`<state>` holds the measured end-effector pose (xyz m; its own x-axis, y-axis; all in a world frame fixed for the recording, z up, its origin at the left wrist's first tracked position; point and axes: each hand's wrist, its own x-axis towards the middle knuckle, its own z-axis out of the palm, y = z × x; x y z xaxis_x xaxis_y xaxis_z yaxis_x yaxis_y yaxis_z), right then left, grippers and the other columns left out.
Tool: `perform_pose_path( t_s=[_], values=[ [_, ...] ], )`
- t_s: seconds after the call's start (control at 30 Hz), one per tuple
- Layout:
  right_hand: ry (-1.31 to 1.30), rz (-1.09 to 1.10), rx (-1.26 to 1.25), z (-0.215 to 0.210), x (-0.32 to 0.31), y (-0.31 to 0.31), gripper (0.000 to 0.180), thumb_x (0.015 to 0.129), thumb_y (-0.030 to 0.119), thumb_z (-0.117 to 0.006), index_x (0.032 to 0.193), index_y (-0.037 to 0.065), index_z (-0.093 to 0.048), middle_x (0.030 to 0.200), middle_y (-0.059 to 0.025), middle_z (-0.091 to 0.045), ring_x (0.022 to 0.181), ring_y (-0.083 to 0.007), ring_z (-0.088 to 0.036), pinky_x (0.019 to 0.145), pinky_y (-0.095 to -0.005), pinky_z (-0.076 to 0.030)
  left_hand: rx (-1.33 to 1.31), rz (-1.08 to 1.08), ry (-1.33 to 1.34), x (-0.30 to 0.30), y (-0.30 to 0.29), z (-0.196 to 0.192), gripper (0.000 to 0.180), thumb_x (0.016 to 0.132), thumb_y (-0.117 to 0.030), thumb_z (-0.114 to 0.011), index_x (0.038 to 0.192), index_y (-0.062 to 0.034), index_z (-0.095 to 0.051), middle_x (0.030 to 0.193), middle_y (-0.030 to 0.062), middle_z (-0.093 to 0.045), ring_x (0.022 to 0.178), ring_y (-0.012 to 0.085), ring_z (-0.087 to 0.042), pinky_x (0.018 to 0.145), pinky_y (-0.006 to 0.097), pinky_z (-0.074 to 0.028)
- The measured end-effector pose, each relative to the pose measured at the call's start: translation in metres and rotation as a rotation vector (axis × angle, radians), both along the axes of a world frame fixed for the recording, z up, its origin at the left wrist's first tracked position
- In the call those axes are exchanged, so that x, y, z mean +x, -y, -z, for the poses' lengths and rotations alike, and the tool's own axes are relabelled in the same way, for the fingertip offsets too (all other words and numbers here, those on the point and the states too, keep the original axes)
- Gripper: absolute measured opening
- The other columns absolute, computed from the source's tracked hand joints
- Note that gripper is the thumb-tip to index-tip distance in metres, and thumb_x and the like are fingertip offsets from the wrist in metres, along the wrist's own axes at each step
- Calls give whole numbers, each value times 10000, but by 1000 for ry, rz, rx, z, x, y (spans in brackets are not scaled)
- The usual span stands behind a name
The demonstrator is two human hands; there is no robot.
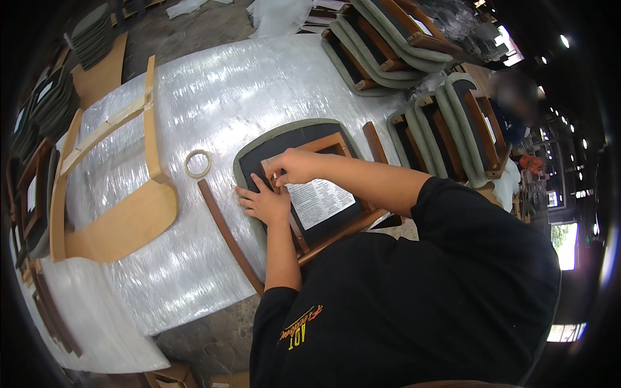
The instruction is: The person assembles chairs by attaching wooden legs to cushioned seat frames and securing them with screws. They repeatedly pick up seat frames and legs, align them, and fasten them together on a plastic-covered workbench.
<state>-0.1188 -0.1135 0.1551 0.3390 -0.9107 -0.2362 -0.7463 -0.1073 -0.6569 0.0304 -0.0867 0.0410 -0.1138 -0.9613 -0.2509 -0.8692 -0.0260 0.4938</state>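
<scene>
An upholstered chair seat point(249, 154) in grey-green fabric lies upside down before me, its black underside facing up. A brown wooden frame point(330, 141) sits on that underside, and a white printed label point(323, 202) lies within it. My left hand point(266, 203) rests with spread fingers across the seat's left edge and the frame's left rail. Just above it, my right hand point(292, 167) is closed in a pinch at the same rail. Something small and pale shows at its fingertips, too small to name.
A tape roll point(198, 163) and a long brown wooden strip point(226, 236) lie left of the seat on the plastic-wrapped table point(213, 84). A light wooden chair frame point(152, 123) stands further left. Stacked seats point(381, 48) fill the far right; a person point(514, 107) is beyond.
</scene>
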Motion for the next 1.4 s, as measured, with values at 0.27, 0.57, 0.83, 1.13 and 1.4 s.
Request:
perform_pose_path(
  t_s=[0.27, 0.57, 0.83, 1.13, 1.4],
  values=[
    [-107, -28, -16, -17, 5, 6, 165, 903, 278, -738, 943, 134, -807, 833, -128, -747, 753, -322, -705, 700, -426, -539, -16, -6, 12, -1, 1, 1, 896, 877, -513, -722, 1635, -198, -362, 1667, 373, -104, 1476, 581, -228, 1154, 693, -222],
    [4, 470, 3, 16, 34, -2, 293, 984, 252, -655, 831, 12, -725, 738, -152, -694, 651, -310, -668, 644, -434, -531, -15, 8, 39, -2, 6, 4, 921, 866, -534, -730, 1635, -193, -355, 1663, 383, -88, 1477, 581, -216, 1144, 703, -227],
    [100, 681, -144, 35, 39, -2, 337, 1044, 258, -579, 819, 21, -665, 692, -36, -640, 628, -134, -592, 589, -328, -468, -90, -6, 11, 0, 6, 12, 946, 847, -570, -742, 1628, -187, -371, 1658, 390, -102, 1472, 583, -231, 1135, 710, -239],
    [260, 402, 253, 24, 23, -118, 360, 1049, 328, -612, 830, 49, -675, 668, -22, -607, 620, -113, -552, 618, -308, -480, 104, 63, -496, 79, 18, 16, 583, 959, -355, -684, 1477, -108, -578, 1591, 293, -418, 1448, 420, -449, 1175, 470, -375],
    [312, 492, 134, 63, 52, -181, 371, 1063, 314, -603, 820, 40, -664, 639, -22, -600, 607, -100, -542, 587, -304, -453, 104, 278, -646, 130, -71, -22, 278, 944, -25, -649, 1205, -60, -739, 1074, 170, -738, 963, 296, -725, 881, 385, -563]
  ],
)
